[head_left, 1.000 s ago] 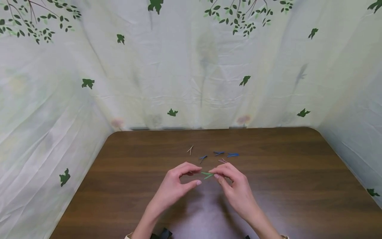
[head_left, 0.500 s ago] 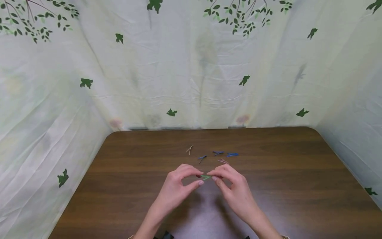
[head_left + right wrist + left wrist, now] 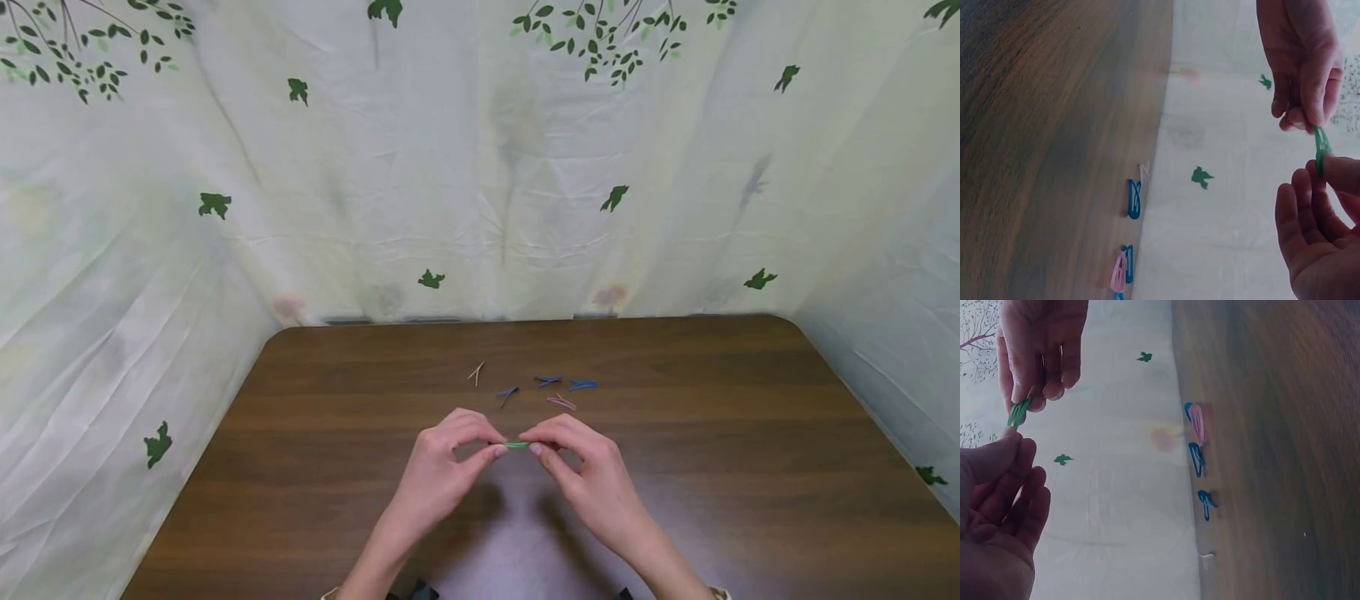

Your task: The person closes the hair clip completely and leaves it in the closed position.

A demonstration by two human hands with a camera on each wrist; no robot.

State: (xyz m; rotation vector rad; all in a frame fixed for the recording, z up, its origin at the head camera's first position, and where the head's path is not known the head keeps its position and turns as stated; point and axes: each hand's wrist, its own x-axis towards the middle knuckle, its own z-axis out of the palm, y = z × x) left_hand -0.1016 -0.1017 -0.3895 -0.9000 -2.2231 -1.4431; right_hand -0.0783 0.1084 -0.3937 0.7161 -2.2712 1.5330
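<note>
Between my two hands, held up over the table, is a green snap hair clip (image 3: 517, 445). Thumb and forefinger of my left hand (image 3: 448, 457) pinch its left end, while the right hand (image 3: 590, 467) pinches the other end the same way. From the head its two parts now lie together as one thin line. In the left wrist view the green clip (image 3: 1019, 413) spans the short gap between both sets of fingertips. Both its ends are partly hidden by fingers.
Beyond the hands on the brown wooden table (image 3: 360, 375) lie several more hair clips: a whitish one (image 3: 476, 375), blue ones (image 3: 548, 382) and a pink one (image 3: 561, 402), all spread in a V. A leaf-printed white cloth (image 3: 465, 183) hangs behind and at both sides.
My left fingers have come from beside the green hair clip to pinch its left end. The clip's two parts stood apart in a V earlier; now they lie together. The right hand keeps its pinch.
</note>
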